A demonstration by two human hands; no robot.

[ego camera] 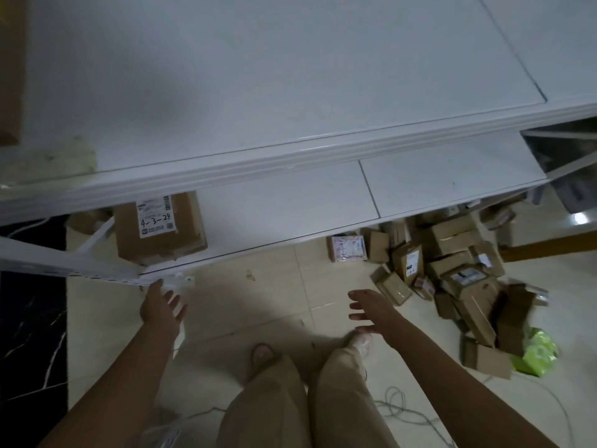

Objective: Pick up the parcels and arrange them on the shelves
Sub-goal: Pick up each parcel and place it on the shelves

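A white shelf unit fills the upper view, with its top shelf (pixel 290 76) bare and a lower shelf (pixel 290 208) beneath it. On the lower shelf's left end sits a brown cardboard parcel (pixel 181 234) with a white label marked "4-3-24". A heap of cardboard parcels (pixel 452 270) lies on the tiled floor at the right. My left hand (pixel 163 307) hangs open just below the lower shelf's front corner, holding nothing. My right hand (pixel 371 310) is open too, fingers spread, over the floor to the left of the heap.
A pink flat parcel (pixel 347 248) lies at the heap's left edge. A lime-green bag (pixel 538 352) sits at the heap's near side. Cables (pixel 397 410) trail across the floor by my feet. Black marbled flooring (pixel 29 318) is at the left. Another brown box (pixel 9 69) stands at top left.
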